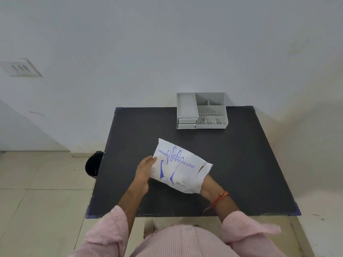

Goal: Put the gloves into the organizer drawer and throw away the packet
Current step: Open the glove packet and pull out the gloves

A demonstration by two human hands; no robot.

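**Glove packet held over the dark table**

A dark, matte table stands against a pale wall, on a floor of light tiles. Above the middle of the table, the white packet of disposable polyethylene gloves is held tilted, its printed side up, with a blue hand outline and blue lettering across it. Its far corner points toward the wall and its right end carries a cut-out handle slot.

The left hand grips the packet's left edge, thumb on top of the plastic and fingers curled beneath. The right hand is at the packet's lower right end, mostly hidden under or inside the plastic; how its fingers lie cannot be told. A red-orange thread bracelet circles the right wrist, and both arms wear pink striped sleeves pushed up the forearms.

Well apart from the packet, at the far edge of the table near the wall, sits the grey organizer, with open compartments on top and to the right and two small drawers stacked at its front left, both closed. On the floor just beside the table's left edge stands a black bin, partly hidden by the tabletop.
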